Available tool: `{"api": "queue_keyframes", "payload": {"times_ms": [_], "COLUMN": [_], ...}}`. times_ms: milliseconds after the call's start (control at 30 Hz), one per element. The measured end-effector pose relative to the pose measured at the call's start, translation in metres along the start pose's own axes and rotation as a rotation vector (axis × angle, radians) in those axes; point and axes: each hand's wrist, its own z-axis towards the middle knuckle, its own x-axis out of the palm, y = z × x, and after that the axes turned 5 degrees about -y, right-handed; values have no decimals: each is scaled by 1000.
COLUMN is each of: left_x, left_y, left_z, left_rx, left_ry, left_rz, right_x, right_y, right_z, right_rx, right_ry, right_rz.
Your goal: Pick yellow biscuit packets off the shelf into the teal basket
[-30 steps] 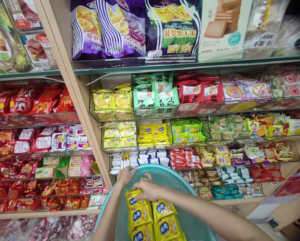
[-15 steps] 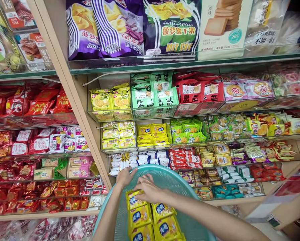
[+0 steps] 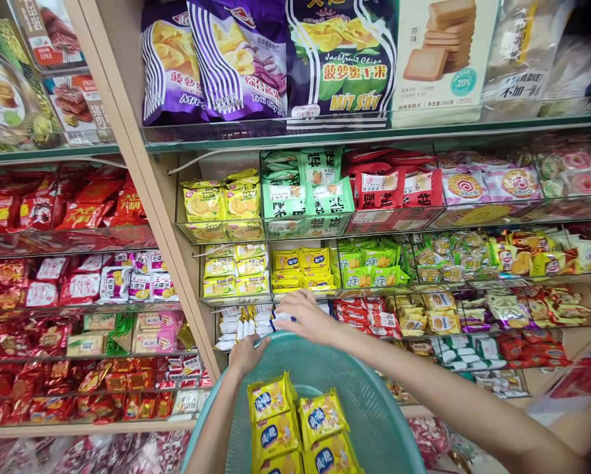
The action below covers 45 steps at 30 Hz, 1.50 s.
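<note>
My left hand [image 3: 246, 357] is closed on the far left rim of a teal plastic basket [image 3: 384, 395]. Inside the basket lie several yellow snack packs [image 3: 274, 436] with blue labels, in two rows. My right hand [image 3: 308, 320] is over the basket's far rim, in front of the white and blue packs [image 3: 258, 317]. Its fingers point left, slightly bent and apart, and no item shows in them. Just above it on the shelf is a compartment of small yellow packs [image 3: 300, 266].
Shelf compartments hold green packs [image 3: 372, 263], red and white packs [image 3: 367, 316] and pale yellow packs [image 3: 236, 270]. Large purple chip bags [image 3: 241, 59] stand on the glass shelf above. A wooden upright [image 3: 152, 197] separates off the left shelves with red packs [image 3: 91, 204].
My right hand has risen from the yellow packs in the basket to above the far rim, near the shelf. My left hand has stayed on the rim.
</note>
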Motion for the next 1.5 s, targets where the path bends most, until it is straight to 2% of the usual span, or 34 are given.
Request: {"api": "queue_keyframes", "payload": {"times_ms": [100,167,267,367,567,767,1267,1500], "left_x": [1,1,1,1,-3,-3,-7,-3], "left_y": [3,5,8,11,14,15,8,13], "left_z": [-1,-1,-1,-2,-2,-1,-1,-1], "left_rx": [4,-4,-17,-11,-1,-27,-14,-30], "left_ry": [0,-6,-12,-16,-17,-22,-8,-9], "left_rz": [-11,-9,-3,-2,-34,-49,-23,-32], "right_x": [-25,-33,-31,-21,-1,9,13,8], "right_y": [-28,-49,-75,-87,-88,-90,-88,-89], "right_z": [30,49,69,78,80,79,76,82], "right_rx": [-4,48,148,167,123,127,143,183], "right_ry": [-76,-96,-110,-131,-151,-169,-191,-169], "right_rz": [-191,-345,-478,-497,-503,-502,-560,-595]}}
